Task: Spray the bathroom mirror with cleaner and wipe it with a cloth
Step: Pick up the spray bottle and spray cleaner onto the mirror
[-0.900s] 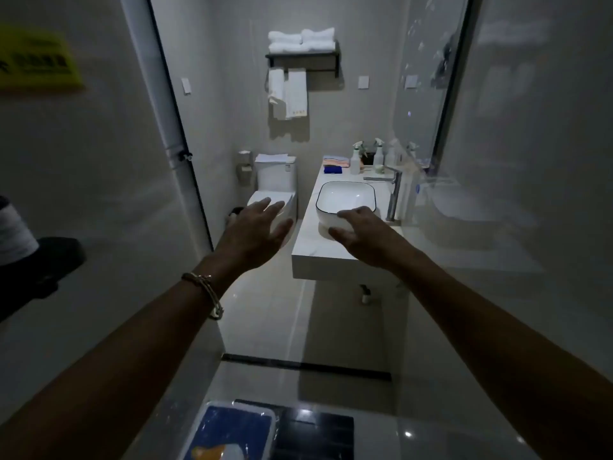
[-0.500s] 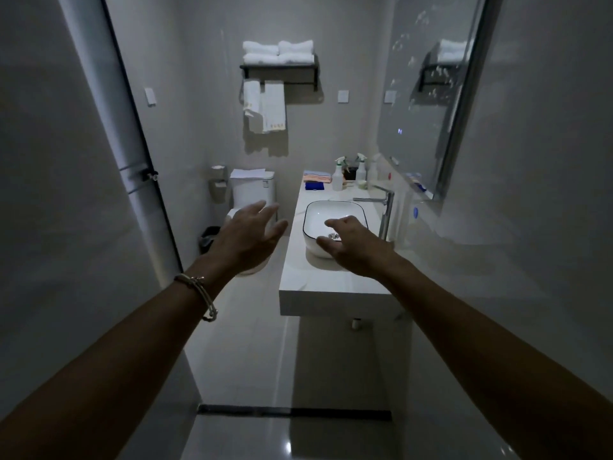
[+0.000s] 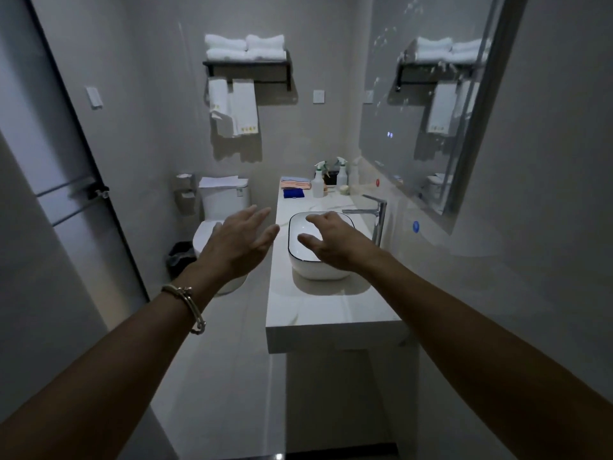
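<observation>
Both hands are empty, stretched forward with fingers spread and relaxed. The left hand (image 3: 238,242) hovers left of the basin (image 3: 308,272), off the counter (image 3: 315,313) edge. The right hand (image 3: 335,242) hangs over the basin and touches nothing.

The task's things lie well beyond the basin, at the far end. There are 2 spray bottles (image 3: 318,180), a stack of folded cloths (image 3: 295,183) and a blue cloth (image 3: 293,193) on the stack's basin side. The mirror (image 3: 428,104) hangs above and to the right of the basin, flecked with pale splashes.

Several things could go wrong from here, as I judge it:

- **Tipped bottle:** the 2 bottles stand close together, so a hasty grab for 1 could tip the other.
- **Wrong cleaner:** the bottles look alike and any labels are too small to read, so the wrong one may be picked.
- **Knocked faucet:** the tall faucet (image 3: 378,214) stands just right of the basin. An arm swinging from the bottles toward the glass could strike it.
- **Missed marks:** the room is dim, so streaks and leftover splashes would be easy to miss.
- **Stray spray:** a low or careless spray could wet the cloth stack beyond the basin instead of the mirror.
</observation>
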`<state>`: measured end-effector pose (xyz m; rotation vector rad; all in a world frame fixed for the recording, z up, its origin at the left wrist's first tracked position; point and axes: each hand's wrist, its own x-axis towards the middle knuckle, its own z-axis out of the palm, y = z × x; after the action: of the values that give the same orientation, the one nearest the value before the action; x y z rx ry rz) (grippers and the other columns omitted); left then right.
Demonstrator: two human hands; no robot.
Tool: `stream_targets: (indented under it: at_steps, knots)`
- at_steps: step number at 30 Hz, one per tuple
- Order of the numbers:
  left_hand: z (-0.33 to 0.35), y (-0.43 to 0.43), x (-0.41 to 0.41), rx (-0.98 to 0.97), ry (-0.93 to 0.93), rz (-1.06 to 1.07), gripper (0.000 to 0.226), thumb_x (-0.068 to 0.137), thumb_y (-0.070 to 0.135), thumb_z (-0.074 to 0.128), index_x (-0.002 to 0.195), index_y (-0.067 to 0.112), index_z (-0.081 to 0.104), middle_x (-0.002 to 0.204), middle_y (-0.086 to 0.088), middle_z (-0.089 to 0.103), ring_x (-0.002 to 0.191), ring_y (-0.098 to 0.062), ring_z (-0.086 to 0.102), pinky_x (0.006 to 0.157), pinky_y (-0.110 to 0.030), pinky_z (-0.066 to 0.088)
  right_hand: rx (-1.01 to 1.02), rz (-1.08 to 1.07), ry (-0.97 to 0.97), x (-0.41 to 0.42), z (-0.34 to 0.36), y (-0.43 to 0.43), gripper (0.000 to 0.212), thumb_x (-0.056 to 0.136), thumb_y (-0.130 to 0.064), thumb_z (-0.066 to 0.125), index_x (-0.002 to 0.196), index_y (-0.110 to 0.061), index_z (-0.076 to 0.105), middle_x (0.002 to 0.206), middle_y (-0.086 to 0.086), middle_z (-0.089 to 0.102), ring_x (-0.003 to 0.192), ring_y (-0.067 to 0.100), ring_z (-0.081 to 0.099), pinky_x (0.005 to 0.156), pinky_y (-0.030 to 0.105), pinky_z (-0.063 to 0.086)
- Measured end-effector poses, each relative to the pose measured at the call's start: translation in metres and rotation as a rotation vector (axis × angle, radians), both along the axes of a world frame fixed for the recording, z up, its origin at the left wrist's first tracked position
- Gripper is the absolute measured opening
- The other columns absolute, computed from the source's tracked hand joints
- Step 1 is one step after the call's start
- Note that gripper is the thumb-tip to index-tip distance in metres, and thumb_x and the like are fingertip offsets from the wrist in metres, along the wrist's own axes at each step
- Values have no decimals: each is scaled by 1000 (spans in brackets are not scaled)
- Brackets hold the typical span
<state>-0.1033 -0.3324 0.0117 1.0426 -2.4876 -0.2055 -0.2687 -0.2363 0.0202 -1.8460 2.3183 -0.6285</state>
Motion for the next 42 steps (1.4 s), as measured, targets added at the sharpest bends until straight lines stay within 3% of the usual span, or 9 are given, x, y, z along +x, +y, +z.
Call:
stream_targets:
  at_steps: [5, 11, 15, 18, 25, 29, 33, 42]
  knots:
    - [-5, -73, -23, -8, 33, 39, 55, 98, 45, 34, 147, 21, 29, 154, -8, 26, 142, -26, 22, 114, -48, 21, -16, 25, 32, -30, 0, -84, 58, 99, -44, 42, 149, -17, 28, 153, 11, 27, 135, 27, 37, 104, 40, 35]
    - [5, -174, -44, -20, 62, 89, 58, 97, 51, 30, 146, 20, 31, 154, -7, 27, 141, -26, 25, 112, -55, 23, -45, 96, 40, -56, 18, -195, 57, 100, -42, 42, 148, -13, 29, 152, 14, 30, 135, 29, 35, 106, 40, 34]
    - [3, -219, -51, -8, 55, 108, 72, 85, 61, 25, 145, 21, 33, 153, -6, 30, 141, -24, 26, 111, -55, 24, 10, 162, 61, -54, 6, -252, 59, 99, -46, 42, 149, -18, 26, 153, 13, 27, 136, 30, 35, 107, 44, 36]
    - [2, -251, -59, -1, 59, 122, 63, 94, 56, 30, 146, 22, 31, 154, -6, 29, 141, -24, 25, 111, -55, 24, 13, 174, 59, -59, 0, -285, 59, 99, -46, 42, 149, -19, 27, 153, 13, 27, 136, 29, 35, 107, 45, 37]
    - [-9, -329, -79, -15, 21, 90, 72, 87, 62, 21, 146, 22, 31, 153, -6, 31, 141, -23, 27, 111, -54, 25, 34, 118, 86, -78, -5, -346, 59, 99, -45, 41, 149, -19, 27, 152, 13, 28, 135, 30, 36, 105, 44, 38]
    - [-10, -375, -96, -23, 54, -5, 56, 97, 47, 34, 146, 20, 30, 154, -6, 28, 141, -24, 24, 114, -48, 22, 26, 45, 81, -86, -6, -383, 55, 100, -43, 42, 146, -15, 31, 149, 14, 33, 132, 30, 40, 103, 42, 38]
    - [-4, -429, -99, -33, 48, -65, 56, 98, 45, 34, 147, 21, 28, 155, -5, 26, 142, -22, 22, 112, -43, 21, 3, -54, 76, -94, -4, -436, 56, 99, -46, 40, 146, -17, 32, 149, 12, 32, 132, 30, 38, 103, 44, 39]
    - [4, -555, -77, -27, 43, -84, 56, 98, 47, 32, 148, 23, 26, 155, -5, 25, 142, -23, 22, 114, -51, 17, -8, -115, 82, -72, -12, -548, 58, 98, -49, 39, 147, -20, 29, 150, 10, 30, 132, 30, 39, 102, 46, 42]
